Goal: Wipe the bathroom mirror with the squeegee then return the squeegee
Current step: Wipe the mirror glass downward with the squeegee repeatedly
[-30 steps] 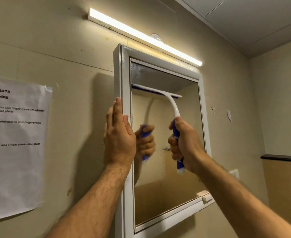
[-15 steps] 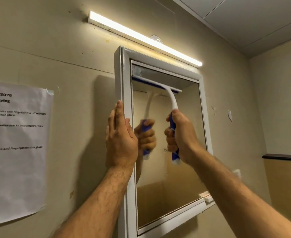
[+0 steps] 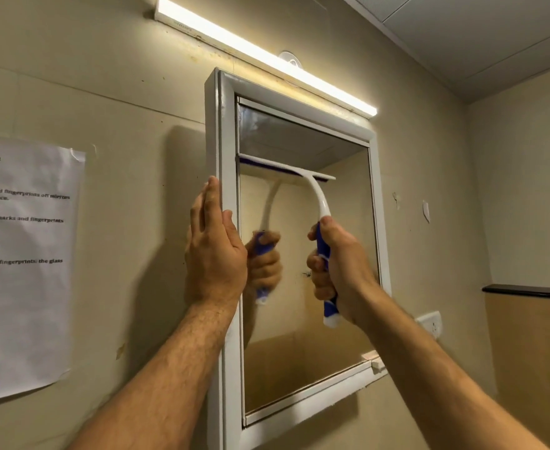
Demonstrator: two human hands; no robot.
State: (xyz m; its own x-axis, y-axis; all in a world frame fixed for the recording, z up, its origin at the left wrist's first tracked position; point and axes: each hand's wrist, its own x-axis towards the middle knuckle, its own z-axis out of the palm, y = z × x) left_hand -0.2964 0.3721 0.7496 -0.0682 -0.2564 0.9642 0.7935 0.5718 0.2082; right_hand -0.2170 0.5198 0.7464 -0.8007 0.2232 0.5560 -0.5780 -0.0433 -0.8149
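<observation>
**Blade dragging down the glass**

My right hand [image 3: 341, 271] grips the squeegee [image 3: 319, 209], whose blade has dropped from the mirror's [image 3: 299, 287] top edge, so a downward stroke is underway. My left hand [image 3: 215, 248] rests flat, fingers straight, against the frame [image 3: 226, 141].

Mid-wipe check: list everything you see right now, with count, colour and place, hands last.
mirror: one, white frame, on the beige wall, centre
squeegee: one, white with blue grip, blade on the upper glass
light bar: one, lit white, above the mirror
paper notice: one, white with black print, wall at left
wall socket: one, white, right of the mirror
dark ledge: one, far right
left hand: flat against the mirror frame's left side
right hand: holds the squeegee grip
</observation>
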